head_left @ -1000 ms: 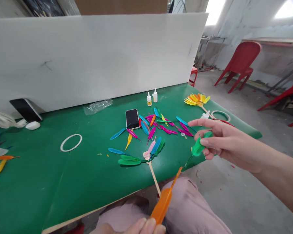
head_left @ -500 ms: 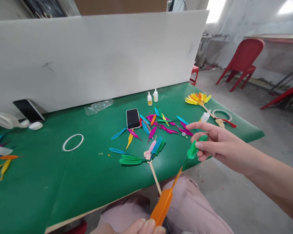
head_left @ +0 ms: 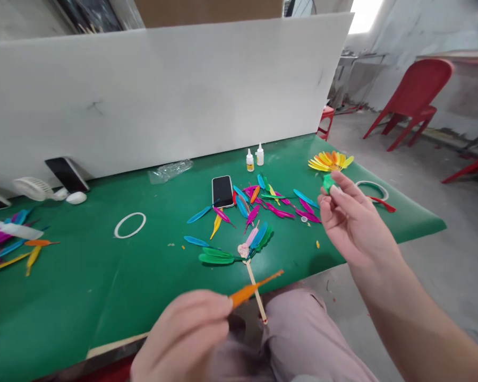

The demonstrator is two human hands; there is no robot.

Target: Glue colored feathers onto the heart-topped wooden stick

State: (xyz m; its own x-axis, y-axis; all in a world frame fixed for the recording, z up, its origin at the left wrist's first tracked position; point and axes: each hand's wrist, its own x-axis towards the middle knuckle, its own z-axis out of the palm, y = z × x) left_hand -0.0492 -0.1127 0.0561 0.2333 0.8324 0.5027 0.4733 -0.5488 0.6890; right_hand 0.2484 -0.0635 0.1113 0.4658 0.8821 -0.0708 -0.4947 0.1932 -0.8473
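My left hand (head_left: pixel 183 334) pinches an orange feather (head_left: pixel 245 294), its thin quill end pointing right above the table's front edge. My right hand (head_left: pixel 354 217), raised at the right, is closed on a green feather (head_left: pixel 328 183); most of that feather is hidden by the fingers. Between the hands lies a wooden stick (head_left: pixel 256 292) with a pale patterned head (head_left: pixel 244 250). Green feathers (head_left: pixel 217 256), blue feathers (head_left: pixel 258 236) and a pink one (head_left: pixel 252 234) fan out around that head. The stick's lower end juts past the table edge, over my lap.
Loose coloured feathers (head_left: pixel 279 212) surround a phone (head_left: pixel 222 191) on the green table (head_left: pixel 143 286). Two glue bottles (head_left: pixel 250 160) stand behind. A yellow-orange feather fan (head_left: pixel 330 161) and a white ring (head_left: pixel 372 184) lie right; another ring (head_left: pixel 129 225), feathers (head_left: pixel 34 259) and a small fan (head_left: pixel 34 188) lie left.
My right hand has moved up and away from the orange feather with the green feather. My left hand has come up into view, and the orange feather has turned toward the right.
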